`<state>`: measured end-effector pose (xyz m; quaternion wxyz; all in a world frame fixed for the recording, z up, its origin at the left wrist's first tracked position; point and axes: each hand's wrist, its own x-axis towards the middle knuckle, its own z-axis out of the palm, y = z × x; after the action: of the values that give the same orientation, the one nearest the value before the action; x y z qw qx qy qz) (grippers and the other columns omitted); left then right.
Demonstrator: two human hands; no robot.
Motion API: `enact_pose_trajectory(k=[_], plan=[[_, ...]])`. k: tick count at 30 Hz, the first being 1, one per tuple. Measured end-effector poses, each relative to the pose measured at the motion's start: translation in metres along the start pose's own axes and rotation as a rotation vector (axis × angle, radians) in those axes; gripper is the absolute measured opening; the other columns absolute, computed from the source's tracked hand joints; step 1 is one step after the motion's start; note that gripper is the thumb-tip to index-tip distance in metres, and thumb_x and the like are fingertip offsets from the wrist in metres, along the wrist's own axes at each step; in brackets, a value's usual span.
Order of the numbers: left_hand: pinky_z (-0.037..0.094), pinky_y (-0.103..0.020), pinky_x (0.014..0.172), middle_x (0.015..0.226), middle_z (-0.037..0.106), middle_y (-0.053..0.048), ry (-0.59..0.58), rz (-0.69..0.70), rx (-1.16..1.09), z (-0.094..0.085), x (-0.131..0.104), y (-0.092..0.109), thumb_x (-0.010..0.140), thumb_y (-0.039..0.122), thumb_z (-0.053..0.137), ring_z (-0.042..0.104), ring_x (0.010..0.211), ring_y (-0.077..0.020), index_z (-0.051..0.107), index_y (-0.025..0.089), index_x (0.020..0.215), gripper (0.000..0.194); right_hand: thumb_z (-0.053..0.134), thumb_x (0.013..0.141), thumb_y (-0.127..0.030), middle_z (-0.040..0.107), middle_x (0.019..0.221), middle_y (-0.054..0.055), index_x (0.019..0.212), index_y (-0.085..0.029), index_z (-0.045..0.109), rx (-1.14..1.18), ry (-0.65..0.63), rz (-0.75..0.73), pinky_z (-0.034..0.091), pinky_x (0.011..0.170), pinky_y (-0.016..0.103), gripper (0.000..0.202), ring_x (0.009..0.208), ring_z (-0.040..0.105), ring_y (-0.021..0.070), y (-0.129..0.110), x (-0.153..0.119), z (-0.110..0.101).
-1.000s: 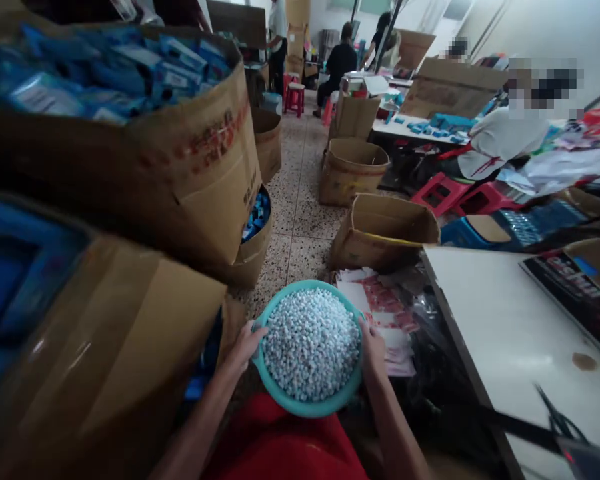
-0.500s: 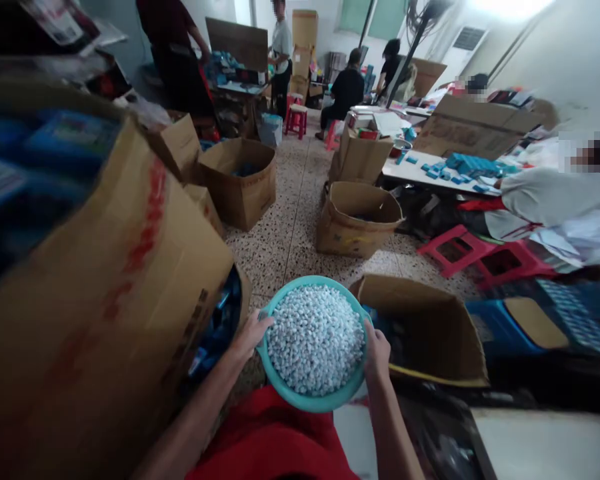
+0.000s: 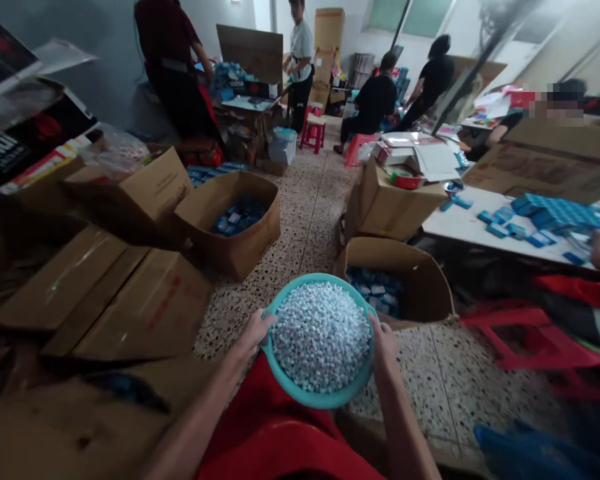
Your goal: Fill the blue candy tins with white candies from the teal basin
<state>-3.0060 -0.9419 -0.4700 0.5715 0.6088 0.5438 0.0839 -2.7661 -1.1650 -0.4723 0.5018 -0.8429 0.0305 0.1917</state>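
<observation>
The basin (image 3: 321, 400) is held between left hand (image 3: 257, 331) and right hand (image 3: 385, 347), which grip opposite sides; neither is nearer. It is round, without a long axis, and heaped with pellets (image 3: 323, 337).

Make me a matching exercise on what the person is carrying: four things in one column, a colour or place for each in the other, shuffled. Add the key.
Column one
1. Basin
2. Small whitish pellets
3. Left hand
4. Wearer's garment

Column two
A. Red
B. Holding the basin at its left edge
C. Turquoise
D. Heaped inside the basin

Right pairs: 1-C, 2-D, 3-B, 4-A
</observation>
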Motion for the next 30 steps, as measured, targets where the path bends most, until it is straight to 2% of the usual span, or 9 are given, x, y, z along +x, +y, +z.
enact_pose_trajectory(k=[7,12,16,21,27,30], plan=[[0.044,-0.031,0.072,0.081,0.067,-0.006,0.001,0.064,0.077,-0.026,0.227,0.139,0.066,0.043,0.061,0.062,0.084,-0.0249,0.062,0.014,0.086,0.035,0.06,0.055,-0.074,0.037,0.053,-0.005,0.054,-0.021,0.041,0.064,0.035,-0.015,0.031,0.053,0.026,0.056,0.061,0.032,0.0123,-0.125,0.167,0.152],[0.045,-0.033,0.078,0.089,0.07,-0.009,-0.027,0.044,0.157,-0.034,0.388,0.242,0.066,0.044,0.06,0.064,0.094,-0.029,0.064,0.014,0.088,0.037,0.059,0.059,-0.073,0.034,0.052,-0.006,0.053,-0.023,0.037,0.12,0.085,-0.003,0.03,0.052,0.025,0.055,0.059,0.03,0.0118,-0.216,0.279,0.244],[0.048,-0.034,0.077,0.09,0.071,-0.011,-0.067,0.017,0.125,-0.027,0.526,0.312,0.063,0.049,0.061,0.064,0.093,-0.0301,0.065,0.013,0.089,0.045,0.061,0.059,-0.071,0.029,0.053,-0.007,0.055,-0.024,0.032,0.147,0.101,0.002,0.029,0.052,0.025,0.056,0.059,0.027,0.0113,-0.282,0.389,0.314],[0.05,-0.031,0.071,0.081,0.071,-0.008,-0.006,0.01,0.135,-0.011,0.697,0.398,0.061,0.047,0.062,0.066,0.086,-0.027,0.066,0.014,0.087,0.042,0.061,0.06,-0.068,0.034,0.057,-0.007,0.056,-0.022,0.04,0.154,0.074,-0.024,0.03,0.055,0.024,0.051,0.062,0.031,0.0116,-0.367,0.544,0.409],[0.05,-0.03,0.069,0.076,0.07,-0.007,0.058,0.063,0.152,-0.005,0.877,0.537,0.06,0.045,0.062,0.064,0.079,-0.0246,0.066,0.015,0.078,0.035,0.06,0.062,-0.064,0.04,0.058,-0.006,0.058,-0.02,0.045,0.179,0.073,-0.029,0.03,0.056,0.024,0.047,0.062,0.034,0.0119,-0.492,0.707,0.511],[0.05,-0.03,0.066,0.077,0.07,-0.006,0.028,0.091,0.178,0.004,0.978,0.608,0.06,0.044,0.063,0.064,0.077,-0.0243,0.066,0.016,0.08,0.034,0.061,0.062,-0.064,0.043,0.059,-0.005,0.059,-0.019,0.047,0.204,0.091,-0.017,0.032,0.057,0.024,0.047,0.062,0.035,0.012,-0.543,0.792,0.559]])
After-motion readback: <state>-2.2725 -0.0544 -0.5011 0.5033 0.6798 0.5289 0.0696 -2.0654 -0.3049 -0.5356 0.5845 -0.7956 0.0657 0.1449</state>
